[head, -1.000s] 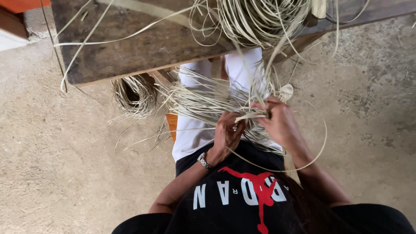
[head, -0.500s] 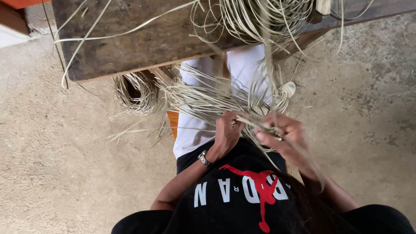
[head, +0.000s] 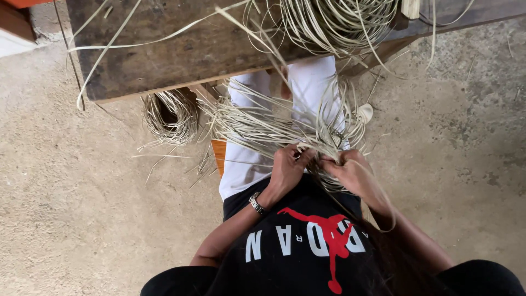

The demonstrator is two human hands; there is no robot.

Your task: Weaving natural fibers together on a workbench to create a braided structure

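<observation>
Both forearms reach forward from the body and meet over the lap. The left hand (head: 287,169), a watch on its wrist, has its fingers curled shut. Just right of it, the right hand (head: 350,171) is clenched too, knuckles up.

Black short-sleeved T-shirt (head: 307,257), white block lettering and red jumping-figure graphic across chest. White trousers (head: 246,164) over lap and legs. Silver metal-link wristwatch (head: 256,203) on left wrist. Bare forearms; bare hands: left hand (head: 289,167), right hand (head: 350,172). No gloves or rings discernible.
</observation>
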